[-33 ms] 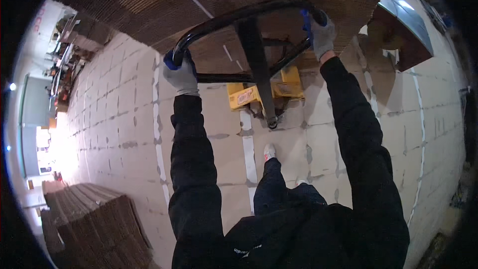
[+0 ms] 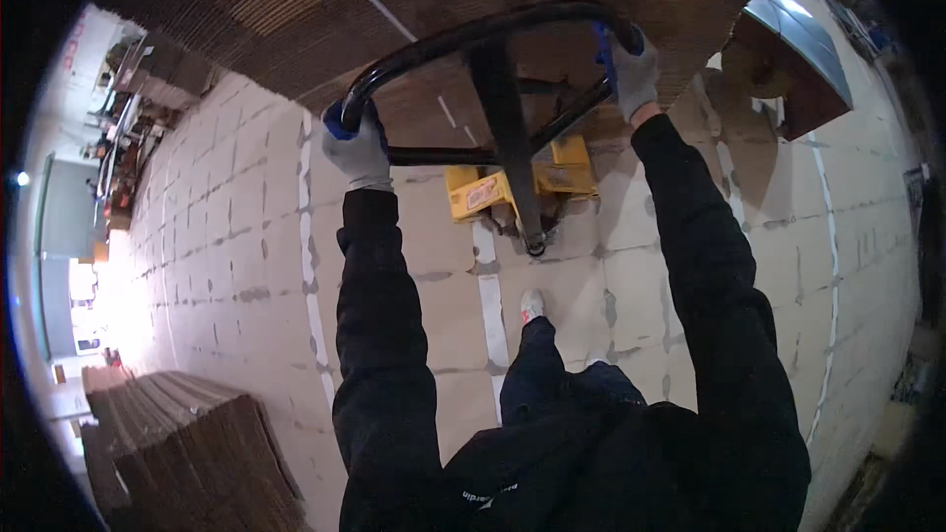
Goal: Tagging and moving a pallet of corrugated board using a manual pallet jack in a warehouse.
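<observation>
Both of my hands wear grey gloves with blue palms and grip the black loop handle [image 2: 483, 30] of a pallet jack. My left hand [image 2: 357, 153] is wrapped round the handle's left side. On its upper right corner, my right hand [image 2: 634, 77] is closed too. A dark shaft [image 2: 512, 138] runs from the loop down to the yellow pallet jack body [image 2: 476, 195] on the floor. Just beyond the handle rises a large brown stack of corrugated cardboard [image 2: 266, 5], which hides the jack's forks.
Flat cardboard sheets [image 2: 197, 433] are piled at the lower left. A dark red-brown block with a shiny top [image 2: 788, 84] stands at the far right. Cluttered goods [image 2: 138, 128] line the left wall. White lines [image 2: 493, 320] cross the patched tile floor [image 2: 236, 227].
</observation>
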A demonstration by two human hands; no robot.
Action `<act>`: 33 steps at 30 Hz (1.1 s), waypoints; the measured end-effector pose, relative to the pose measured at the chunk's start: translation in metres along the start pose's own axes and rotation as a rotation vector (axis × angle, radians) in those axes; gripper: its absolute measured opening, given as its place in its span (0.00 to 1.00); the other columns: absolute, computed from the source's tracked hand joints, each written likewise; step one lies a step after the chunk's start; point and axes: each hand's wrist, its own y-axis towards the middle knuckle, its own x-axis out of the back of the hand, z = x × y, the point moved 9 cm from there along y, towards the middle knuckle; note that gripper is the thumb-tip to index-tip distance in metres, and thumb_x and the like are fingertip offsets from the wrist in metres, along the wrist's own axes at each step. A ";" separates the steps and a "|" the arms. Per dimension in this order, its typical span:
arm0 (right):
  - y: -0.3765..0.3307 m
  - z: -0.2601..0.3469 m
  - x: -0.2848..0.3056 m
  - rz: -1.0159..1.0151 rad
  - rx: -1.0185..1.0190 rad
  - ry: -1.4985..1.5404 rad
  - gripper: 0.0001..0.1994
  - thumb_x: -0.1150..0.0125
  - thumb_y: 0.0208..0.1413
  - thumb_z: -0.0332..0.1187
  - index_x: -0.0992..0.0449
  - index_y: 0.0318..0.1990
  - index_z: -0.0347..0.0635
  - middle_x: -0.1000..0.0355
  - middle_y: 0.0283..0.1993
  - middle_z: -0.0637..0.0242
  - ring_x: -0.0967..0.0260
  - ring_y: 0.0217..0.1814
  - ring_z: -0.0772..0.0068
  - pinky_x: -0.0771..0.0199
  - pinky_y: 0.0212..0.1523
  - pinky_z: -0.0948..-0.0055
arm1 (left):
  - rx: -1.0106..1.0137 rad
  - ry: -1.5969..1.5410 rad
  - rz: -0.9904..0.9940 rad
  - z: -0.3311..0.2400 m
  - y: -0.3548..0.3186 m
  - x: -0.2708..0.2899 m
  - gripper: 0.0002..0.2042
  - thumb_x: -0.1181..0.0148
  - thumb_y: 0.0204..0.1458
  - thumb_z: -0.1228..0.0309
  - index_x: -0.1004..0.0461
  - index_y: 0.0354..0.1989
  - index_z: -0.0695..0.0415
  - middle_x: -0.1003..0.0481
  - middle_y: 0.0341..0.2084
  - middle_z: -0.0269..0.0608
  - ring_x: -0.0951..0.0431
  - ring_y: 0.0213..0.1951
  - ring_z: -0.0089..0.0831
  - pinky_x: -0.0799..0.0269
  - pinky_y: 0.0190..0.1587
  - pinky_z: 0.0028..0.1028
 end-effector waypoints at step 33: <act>-0.411 0.101 0.168 0.134 0.238 -0.112 0.12 0.43 0.55 0.32 0.32 0.44 0.35 0.31 0.38 0.58 0.32 0.41 0.65 0.31 0.44 0.70 | -0.086 0.706 1.421 -0.224 -0.332 0.113 0.23 0.38 0.34 0.45 0.27 0.24 0.56 0.26 0.20 0.44 0.24 0.24 0.44 0.29 0.28 0.36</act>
